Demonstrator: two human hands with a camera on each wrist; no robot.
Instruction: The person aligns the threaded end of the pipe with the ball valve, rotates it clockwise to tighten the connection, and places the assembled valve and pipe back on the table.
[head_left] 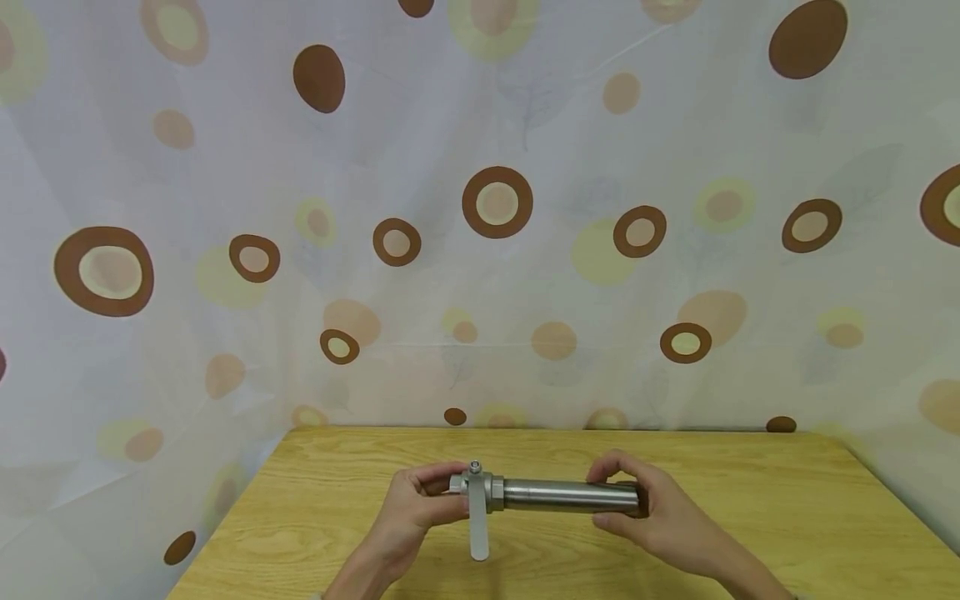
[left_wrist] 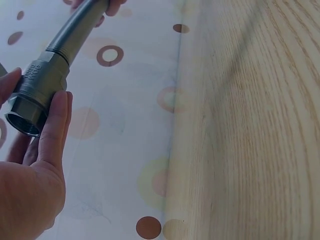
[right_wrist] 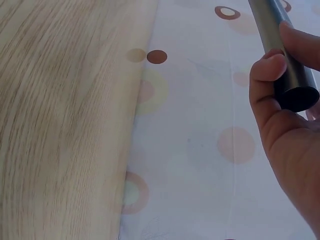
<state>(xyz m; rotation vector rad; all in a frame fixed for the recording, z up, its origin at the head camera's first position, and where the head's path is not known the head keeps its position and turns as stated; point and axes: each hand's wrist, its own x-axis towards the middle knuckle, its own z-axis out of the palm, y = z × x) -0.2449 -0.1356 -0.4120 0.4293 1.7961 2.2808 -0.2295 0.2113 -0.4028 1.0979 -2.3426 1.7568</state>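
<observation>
pipe (head_left: 555, 495) looks joined right of the valve (head_left: 497, 492), tightness unclear; left grip (head_left: 405, 518) pinches valve, right grip (head_left: 663, 518) grasps pipe's far end.

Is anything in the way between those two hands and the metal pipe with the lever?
Nothing visible: the left hand holds the valve directly, and the right hand grips the pipe. The lever hangs near the left thumb.
</observation>
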